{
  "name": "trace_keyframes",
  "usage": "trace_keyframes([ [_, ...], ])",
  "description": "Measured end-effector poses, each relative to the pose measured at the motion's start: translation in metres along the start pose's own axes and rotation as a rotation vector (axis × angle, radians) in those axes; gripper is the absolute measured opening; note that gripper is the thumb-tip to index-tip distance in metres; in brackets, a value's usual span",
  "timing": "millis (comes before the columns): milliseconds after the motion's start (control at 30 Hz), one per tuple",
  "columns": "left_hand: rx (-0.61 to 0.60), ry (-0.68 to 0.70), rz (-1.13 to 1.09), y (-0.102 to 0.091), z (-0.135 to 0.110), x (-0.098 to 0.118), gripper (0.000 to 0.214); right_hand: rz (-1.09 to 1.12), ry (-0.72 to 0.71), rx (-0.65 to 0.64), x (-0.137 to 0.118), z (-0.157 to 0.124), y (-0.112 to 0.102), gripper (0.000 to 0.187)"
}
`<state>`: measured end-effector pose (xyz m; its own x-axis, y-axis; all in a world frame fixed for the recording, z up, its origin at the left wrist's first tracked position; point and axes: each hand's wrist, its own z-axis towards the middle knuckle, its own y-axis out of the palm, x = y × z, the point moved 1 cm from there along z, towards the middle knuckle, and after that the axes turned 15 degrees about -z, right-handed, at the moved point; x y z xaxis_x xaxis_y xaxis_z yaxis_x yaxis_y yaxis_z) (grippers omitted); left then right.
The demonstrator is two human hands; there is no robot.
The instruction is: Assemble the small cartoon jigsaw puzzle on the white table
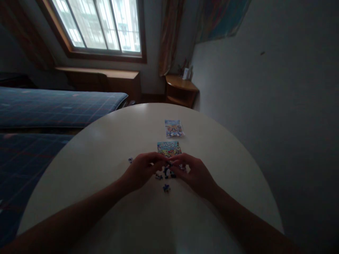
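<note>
My left hand (141, 168) and my right hand (194, 173) meet over the middle of the table, fingertips pinched close together. Between them is a small dark jigsaw puzzle piece (169, 163), mostly covered by the fingers. Just below lie blue and white puzzle pieces (166, 172), some partly hidden by my right hand. A loose piece (158, 176) rests beside my left fingers, and another blue piece (166, 188) lies nearer to me. Left of my left hand is one more piece (130, 160). A colourful picture card (168, 148) sits right behind my fingertips.
A round white table (106, 148) holds everything. Farther back on it lies a second printed sheet or packet (174, 128). A bed with a blue checked cover (53, 109) stands to the left, a corner shelf (182, 83) behind, and a wall (265, 106) on the right.
</note>
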<state>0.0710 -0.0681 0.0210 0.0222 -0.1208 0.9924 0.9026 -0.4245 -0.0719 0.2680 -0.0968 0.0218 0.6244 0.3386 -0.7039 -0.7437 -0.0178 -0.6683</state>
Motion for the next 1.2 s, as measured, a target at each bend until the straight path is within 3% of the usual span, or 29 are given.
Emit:
trace_keyframes([
  [133,0.035,-0.002,-0.066,0.004,-0.001,-0.003,0.017,-0.039,-0.068,-0.031,0.001,-0.001,0.001,0.036],
  [300,0.020,-0.031,-0.131,0.005,-0.002,-0.008,0.020,-0.063,-0.049,-0.019,0.003,0.000,0.000,0.023],
  [700,-0.014,-0.033,-0.150,0.009,-0.003,-0.011,0.023,-0.159,-0.114,-0.024,0.003,-0.001,0.003,0.024],
  [1000,-0.041,-0.075,-0.164,0.010,-0.003,-0.018,0.023,-0.159,-0.102,-0.084,0.002,-0.001,0.003,0.026],
  [1200,-0.078,-0.102,-0.147,0.008,-0.002,-0.019,0.026,-0.148,-0.175,-0.134,0.003,-0.001,-0.004,0.023],
])
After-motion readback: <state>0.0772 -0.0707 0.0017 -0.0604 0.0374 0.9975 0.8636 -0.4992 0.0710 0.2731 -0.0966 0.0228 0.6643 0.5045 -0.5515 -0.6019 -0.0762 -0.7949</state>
